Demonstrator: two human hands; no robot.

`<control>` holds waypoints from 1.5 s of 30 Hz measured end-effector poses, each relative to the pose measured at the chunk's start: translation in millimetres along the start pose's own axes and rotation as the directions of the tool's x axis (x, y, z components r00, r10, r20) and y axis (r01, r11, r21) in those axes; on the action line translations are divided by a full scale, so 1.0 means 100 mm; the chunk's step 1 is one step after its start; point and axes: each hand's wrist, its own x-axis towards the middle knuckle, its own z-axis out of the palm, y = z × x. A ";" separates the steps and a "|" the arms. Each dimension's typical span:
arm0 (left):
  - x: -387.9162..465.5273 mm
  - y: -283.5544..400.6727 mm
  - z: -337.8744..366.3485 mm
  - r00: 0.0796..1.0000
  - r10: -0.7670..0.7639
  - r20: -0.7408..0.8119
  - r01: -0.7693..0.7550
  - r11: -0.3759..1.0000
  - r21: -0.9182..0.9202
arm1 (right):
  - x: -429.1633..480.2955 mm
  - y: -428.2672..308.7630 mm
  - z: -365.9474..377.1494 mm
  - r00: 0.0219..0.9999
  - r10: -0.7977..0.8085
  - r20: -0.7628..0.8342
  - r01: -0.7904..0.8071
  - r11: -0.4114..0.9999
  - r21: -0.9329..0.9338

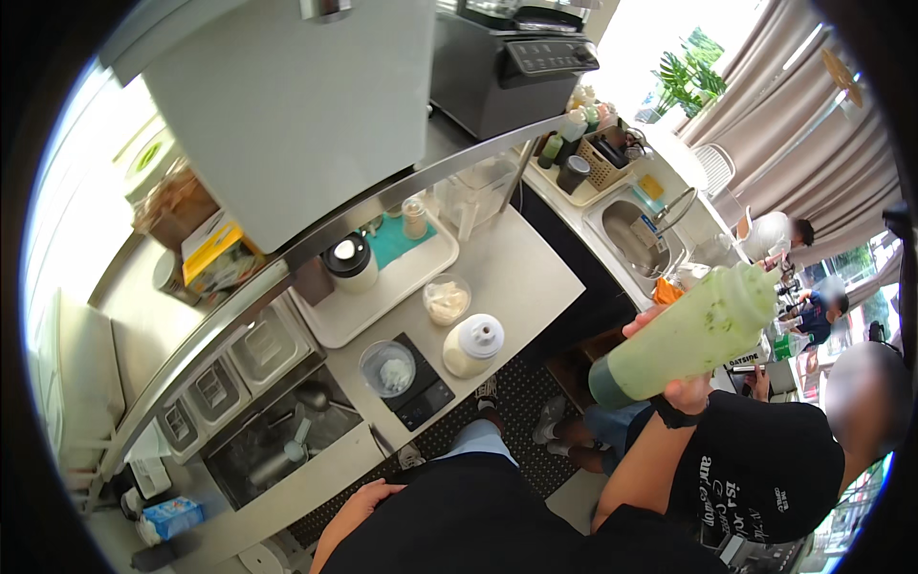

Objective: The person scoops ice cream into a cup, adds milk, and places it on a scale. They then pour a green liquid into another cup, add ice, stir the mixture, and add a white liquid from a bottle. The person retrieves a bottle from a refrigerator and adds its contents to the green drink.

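Observation:
My right hand (685,394) is raised at the right, shut on a translucent squeeze bottle (681,337) with pale green content, tilted and blurred. At the lower left, my left hand (367,499) rests near the counter edge against my black shirt, with nothing visible in it. On the steel counter (531,276), a clear cup with white content (394,374) stands on a black digital scale (419,402). Beside it are a white-capped squeeze bottle (473,346) and a clear cup with cream-coloured content (446,298).
A white tray (380,312) holds a black-lidded jar (351,262). Steel containers (265,341) and a well with utensils (287,445) lie left. A sink (631,229) is at the upper right. A person in a black shirt (760,459) stands close at the right.

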 end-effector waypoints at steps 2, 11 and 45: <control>-0.17 -0.05 0.03 0.998 0.044 -0.051 -0.044 0.999 -0.004 | -0.24 -0.10 0.32 0.993 0.092 -0.074 -0.100 0.989 -0.111; -0.72 0.02 -0.12 0.979 0.189 -0.072 -0.184 0.981 0.068 | -0.27 -0.17 1.48 0.837 0.489 0.247 -0.185 0.677 -0.713; -0.34 -0.42 -0.22 0.957 0.276 -0.093 -0.280 0.959 -0.037 | 0.83 0.05 2.74 0.643 0.740 0.198 0.576 -0.298 -0.761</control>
